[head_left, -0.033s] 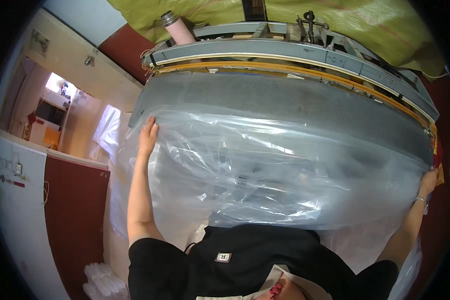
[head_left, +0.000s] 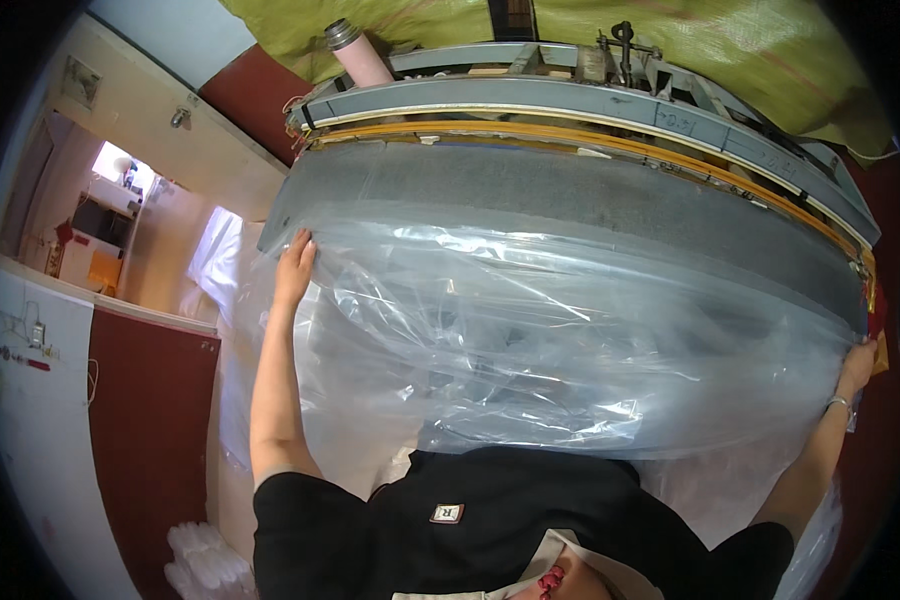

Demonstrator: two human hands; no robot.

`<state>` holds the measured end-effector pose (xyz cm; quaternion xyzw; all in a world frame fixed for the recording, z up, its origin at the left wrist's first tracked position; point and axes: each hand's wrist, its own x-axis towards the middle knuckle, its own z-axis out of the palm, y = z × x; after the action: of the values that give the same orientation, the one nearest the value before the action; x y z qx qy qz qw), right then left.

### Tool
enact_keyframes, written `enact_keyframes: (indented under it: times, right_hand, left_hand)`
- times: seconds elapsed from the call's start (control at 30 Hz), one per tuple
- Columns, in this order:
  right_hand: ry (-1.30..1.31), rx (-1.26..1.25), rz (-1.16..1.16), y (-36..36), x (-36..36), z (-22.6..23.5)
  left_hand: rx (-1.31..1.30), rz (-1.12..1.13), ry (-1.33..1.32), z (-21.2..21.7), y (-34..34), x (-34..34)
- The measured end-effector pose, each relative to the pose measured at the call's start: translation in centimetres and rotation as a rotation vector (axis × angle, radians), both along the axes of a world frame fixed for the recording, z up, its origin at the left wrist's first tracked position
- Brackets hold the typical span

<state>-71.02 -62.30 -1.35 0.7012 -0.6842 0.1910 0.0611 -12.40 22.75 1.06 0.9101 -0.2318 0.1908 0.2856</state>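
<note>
We spread clear plastic sheet [head_left: 570, 340] over grey machine bed [head_left: 590, 200]. Left hand [head_left: 295, 265] at sheet's left edge, fingers together, flat. Right hand [head_left: 857, 365] at right edge; finger state unclear. Pink flask [head_left: 358, 55] stands behind machine.

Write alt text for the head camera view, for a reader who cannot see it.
A person stretches a wide clear plastic sheet across a long grey machine bed, left hand and right hand at its two ends. A pink flask stands behind the machine.
</note>
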Motion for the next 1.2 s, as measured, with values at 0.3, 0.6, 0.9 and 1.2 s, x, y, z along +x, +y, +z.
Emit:
enact_keyframes:
  times: [0.3,0.6,0.9,1.2]
  right_hand:
    - [-0.001,-0.040,-0.007,-0.5,-1.7,-0.1]
    - [-0.045,-0.035,0.002,-0.1,-2.1,-0.2]
    - [-0.012,-0.024,0.015,-0.6,-2.1,-0.2]
    - [-0.043,-0.068,0.015,-0.1,-1.6,-0.1]
  left_hand:
    - [0.288,-0.675,0.081,5.7,-16.0,-7.7]
    - [0.207,-0.524,-0.018,3.6,-15.0,-7.1]
    - [0.303,-0.616,0.284,6.4,-18.8,-4.9]
    - [-0.205,-0.622,0.913,6.6,-19.6,-4.0]
